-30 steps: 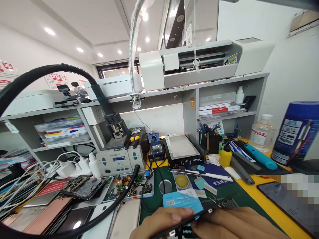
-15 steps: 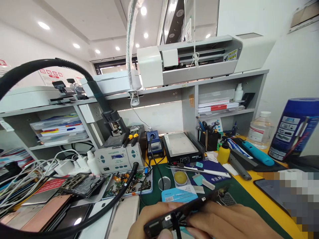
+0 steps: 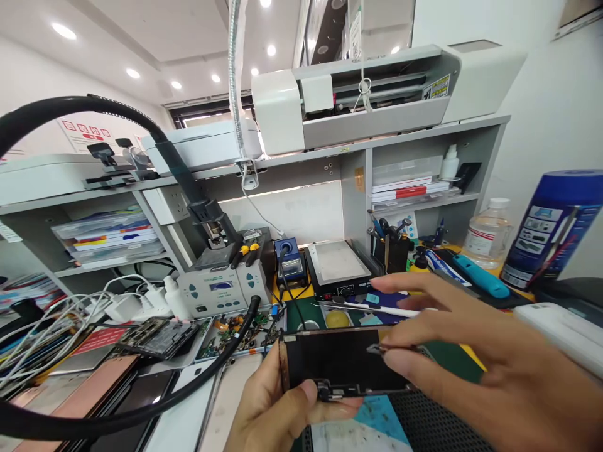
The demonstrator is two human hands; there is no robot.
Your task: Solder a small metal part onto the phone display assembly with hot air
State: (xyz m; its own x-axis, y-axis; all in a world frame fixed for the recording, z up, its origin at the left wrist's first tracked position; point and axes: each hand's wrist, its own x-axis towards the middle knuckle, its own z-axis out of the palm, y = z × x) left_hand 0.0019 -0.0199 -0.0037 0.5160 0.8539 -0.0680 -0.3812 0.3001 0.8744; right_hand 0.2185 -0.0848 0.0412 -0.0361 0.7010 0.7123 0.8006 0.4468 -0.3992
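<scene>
Low in the middle, my left hand (image 3: 277,402) grips an opened phone (image 3: 334,355) by its left end, thumb on the near edge. The phone is tilted; its broad inner face is black, with small metal and connector parts along the near rim. My right hand (image 3: 475,351) is over the phone's right end, thumb and forefinger pinched on a small dark piece (image 3: 377,349) whose kind I cannot make out. Its other fingers are raised. Under the phone lies a blue and white stained card (image 3: 372,420).
A black flexible hose (image 3: 207,373) curves across the left side over several phones (image 3: 183,402). Farther back are a tray of small circuit parts (image 3: 223,336), a hot-air station (image 3: 221,289) and a flat heating plate (image 3: 339,267). Bottles, including a tall blue can (image 3: 553,229), stand right.
The phone has turned from nearly edge-on to show its black inner face. My right hand has left its edge and risen to the right, now pinching a small piece. The view has shifted slightly.
</scene>
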